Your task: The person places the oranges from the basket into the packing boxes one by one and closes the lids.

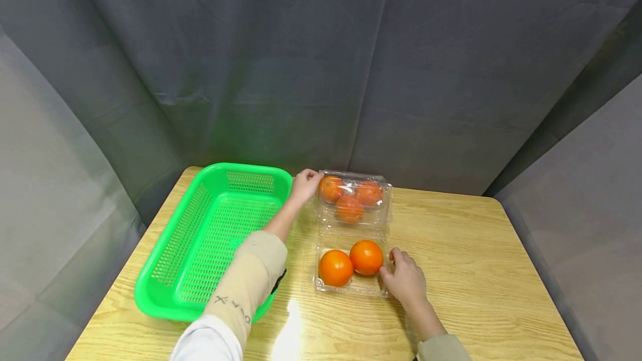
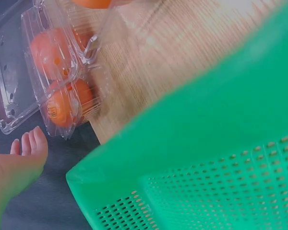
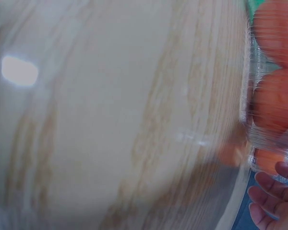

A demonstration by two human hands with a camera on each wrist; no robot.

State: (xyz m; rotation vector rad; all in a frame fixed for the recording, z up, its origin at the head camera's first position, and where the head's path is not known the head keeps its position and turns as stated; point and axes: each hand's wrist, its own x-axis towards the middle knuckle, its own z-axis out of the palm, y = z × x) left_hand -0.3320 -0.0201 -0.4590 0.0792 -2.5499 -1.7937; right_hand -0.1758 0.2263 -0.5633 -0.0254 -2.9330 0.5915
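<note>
You are working on a clear plastic clamshell box (image 1: 353, 233) lying open on the wooden table (image 1: 466, 272), just right of the green perforated basket (image 1: 210, 233).

Your left hand (image 1: 305, 184) is reaching over the basket's far corner, and its fingers are resting against the left edge of the raised lid (image 1: 354, 198), at the far side of the table. From the head view I cannot tell whether they are pinching the lid or only touching it. In the left wrist view the fingers (image 2: 31, 143) are lying fairly straight just beside the lid, holding nothing.

Your right hand (image 1: 405, 277) is sitting at the near right corner of the box's tray, with loosely bent fingers touching its rim next to the right-hand orange (image 1: 366, 257). A second orange (image 1: 335, 267) is lying touching it on the left. More orange fruit shapes (image 1: 350, 198) are showing through the lid; the glare is making it unclear whether these are fruit or reflections. The right wrist view is blurred.
</note>
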